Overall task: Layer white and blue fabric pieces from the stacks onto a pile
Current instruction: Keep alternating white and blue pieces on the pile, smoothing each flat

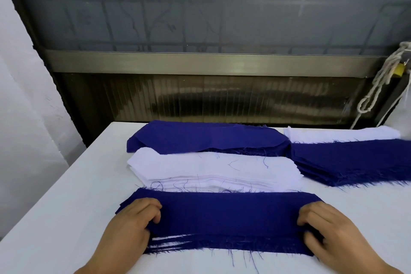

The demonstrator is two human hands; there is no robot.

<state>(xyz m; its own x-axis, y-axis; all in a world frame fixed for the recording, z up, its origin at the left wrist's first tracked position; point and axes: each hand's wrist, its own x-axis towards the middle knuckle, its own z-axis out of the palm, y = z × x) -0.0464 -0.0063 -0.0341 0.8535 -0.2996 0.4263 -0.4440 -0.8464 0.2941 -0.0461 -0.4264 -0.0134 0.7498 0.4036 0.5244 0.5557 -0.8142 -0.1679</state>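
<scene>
Blue fabric tops the pile nearest me on the white table, a long strip lying crosswise with its frayed lower edge toward my body. White layers peek out between the blue ones along that ragged front edge, so the pile is mixed.

My left hand sits at the pile's left end, fingers curled over the top and thumb tucked at the edge, gripping the layers there. My right hand does the same at the right end, fingers bent down onto the blue cloth and thumb pressed at the side of the layers, pinching them.

Just beyond the pile, touching its far edge, lies the white stack, its layered front edge visible and loose blue threads scattered on top. Behind that, farther from me, is a blue stack, its top piece slightly rumpled. To the right sits a second blue stack, fanned at its frayed front edge and running off the right side of view. A smaller white stack lies behind it, partly covered by it.

Past the table's far edge runs a metal rail under a grey chalk-marked panel. At the far right a knotted rope hangs beside a brass padlock.
</scene>
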